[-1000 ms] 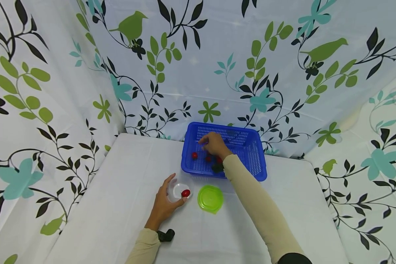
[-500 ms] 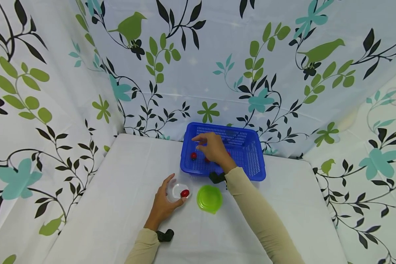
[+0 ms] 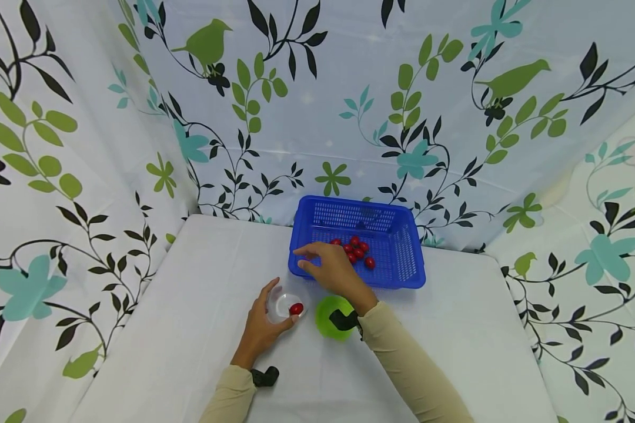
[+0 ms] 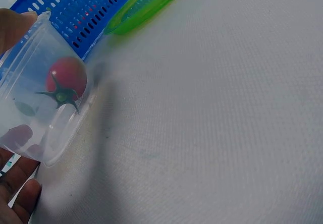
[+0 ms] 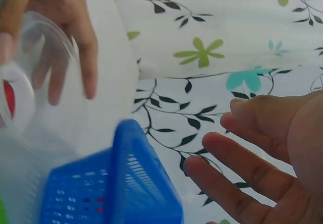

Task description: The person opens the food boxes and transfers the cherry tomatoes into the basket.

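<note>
My left hand (image 3: 261,329) holds a clear plastic tub (image 4: 30,82) on the table, thumb on one side and fingers on the other. One cherry tomato (image 4: 66,77) with a green calyx lies in the tub. My right hand (image 3: 334,269) is over the front left of the blue basket (image 3: 414,252), fingers spread loosely; the right wrist view shows nothing between them. Several more cherry tomatoes (image 3: 358,254) lie in the basket, partly hidden by that hand. A green lid (image 3: 324,320) sits right of the tub, half covered by my right wrist.
The basket stands at the back of a white-covered table (image 3: 190,305), close to a patterned curtain (image 3: 296,117). More curtain hangs at the left and right sides. Black cameras are strapped to both wrists.
My right hand has moved from the middle of the basket toward its front left, uncovering tomatoes behind it and covering part of the lid. My left hand and the tub stay put.
</note>
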A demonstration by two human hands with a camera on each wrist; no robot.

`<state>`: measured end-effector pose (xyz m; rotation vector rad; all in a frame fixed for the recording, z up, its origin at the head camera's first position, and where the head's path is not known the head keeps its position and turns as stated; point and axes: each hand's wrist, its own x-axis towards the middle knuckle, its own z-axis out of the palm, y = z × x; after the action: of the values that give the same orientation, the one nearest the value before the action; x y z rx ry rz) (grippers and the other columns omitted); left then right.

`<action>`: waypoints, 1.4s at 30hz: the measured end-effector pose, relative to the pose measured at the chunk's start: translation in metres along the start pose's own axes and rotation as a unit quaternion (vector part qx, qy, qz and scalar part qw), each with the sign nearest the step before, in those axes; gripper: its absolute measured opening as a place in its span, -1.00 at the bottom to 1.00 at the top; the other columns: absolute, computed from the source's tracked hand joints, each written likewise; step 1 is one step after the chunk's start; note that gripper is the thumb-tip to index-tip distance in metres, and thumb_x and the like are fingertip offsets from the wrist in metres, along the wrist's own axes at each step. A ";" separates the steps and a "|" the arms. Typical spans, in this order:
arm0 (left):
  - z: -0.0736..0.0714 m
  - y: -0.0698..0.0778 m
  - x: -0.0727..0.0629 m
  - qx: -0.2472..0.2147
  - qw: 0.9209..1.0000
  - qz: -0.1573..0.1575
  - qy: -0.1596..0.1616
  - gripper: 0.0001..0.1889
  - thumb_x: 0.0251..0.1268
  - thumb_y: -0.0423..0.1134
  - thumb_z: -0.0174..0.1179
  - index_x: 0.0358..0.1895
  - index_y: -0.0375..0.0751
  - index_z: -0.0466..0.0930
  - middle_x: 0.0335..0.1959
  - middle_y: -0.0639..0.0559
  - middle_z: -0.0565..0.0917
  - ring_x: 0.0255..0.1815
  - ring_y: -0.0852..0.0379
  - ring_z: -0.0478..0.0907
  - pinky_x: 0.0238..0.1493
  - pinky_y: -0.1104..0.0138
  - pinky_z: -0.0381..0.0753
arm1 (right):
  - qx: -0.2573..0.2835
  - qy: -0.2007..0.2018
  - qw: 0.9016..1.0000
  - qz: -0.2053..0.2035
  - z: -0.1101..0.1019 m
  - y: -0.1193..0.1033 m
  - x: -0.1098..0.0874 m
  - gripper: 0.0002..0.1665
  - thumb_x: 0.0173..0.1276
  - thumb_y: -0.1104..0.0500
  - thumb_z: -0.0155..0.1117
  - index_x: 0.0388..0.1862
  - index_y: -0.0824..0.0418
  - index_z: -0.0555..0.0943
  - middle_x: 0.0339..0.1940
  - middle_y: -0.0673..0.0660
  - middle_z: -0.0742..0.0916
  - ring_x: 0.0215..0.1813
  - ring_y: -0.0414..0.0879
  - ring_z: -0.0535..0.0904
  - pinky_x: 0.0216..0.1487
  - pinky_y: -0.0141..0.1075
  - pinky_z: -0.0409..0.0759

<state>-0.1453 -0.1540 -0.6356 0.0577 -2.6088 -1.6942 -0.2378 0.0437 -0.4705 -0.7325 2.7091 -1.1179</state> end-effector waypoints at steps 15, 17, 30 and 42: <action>0.000 -0.003 0.001 0.006 1.000 -0.003 0.001 0.04 0.12 0.17 0.59 0.65 0.38 0.17 0.58 -0.12 0.44 0.46 -0.23 0.46 0.35 -0.20 0.53 | -0.001 -0.043 0.999 0.012 0.042 0.004 -0.026 -0.63 0.53 0.16 0.38 0.27 0.04 0.75 0.26 0.07 0.80 0.26 0.10 0.74 0.39 0.07 0.60; 0.000 -0.003 0.001 0.007 1.000 -0.005 0.003 0.05 0.11 0.16 0.60 0.65 0.38 0.18 0.58 -0.14 0.44 0.44 -0.23 0.47 0.33 -0.19 0.54 | -0.023 -0.046 0.999 0.009 0.049 0.007 -0.026 -0.63 0.51 0.16 0.40 0.26 0.03 0.76 0.22 0.07 0.82 0.23 0.09 0.75 0.44 0.14 0.48; -0.001 0.001 0.000 0.011 1.000 -0.023 0.001 0.04 0.10 0.16 0.61 0.64 0.44 0.18 0.58 -0.15 0.43 0.41 -0.24 0.49 0.33 -0.20 0.53 | -0.079 -0.055 0.995 0.033 0.072 0.000 -0.029 -0.66 0.47 0.16 0.44 0.19 0.02 0.80 0.08 0.06 0.86 0.12 0.02 0.74 0.13 0.00 0.28; 0.000 -0.002 0.001 0.005 1.000 -0.004 0.002 0.03 0.14 0.09 0.61 0.65 0.40 0.17 0.61 -0.11 0.41 0.50 -0.24 0.43 0.40 -0.22 0.48 | -0.114 -0.096 0.986 0.070 0.089 0.009 -0.019 -0.71 0.48 0.13 0.43 0.15 0.04 0.81 0.14 0.01 0.84 0.20 0.00 0.71 0.30 0.12 0.43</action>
<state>-0.1463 -0.1551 -0.6371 0.0717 -2.6183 -1.6807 -0.1988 0.0022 -0.5426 -0.6299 2.6993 -0.6777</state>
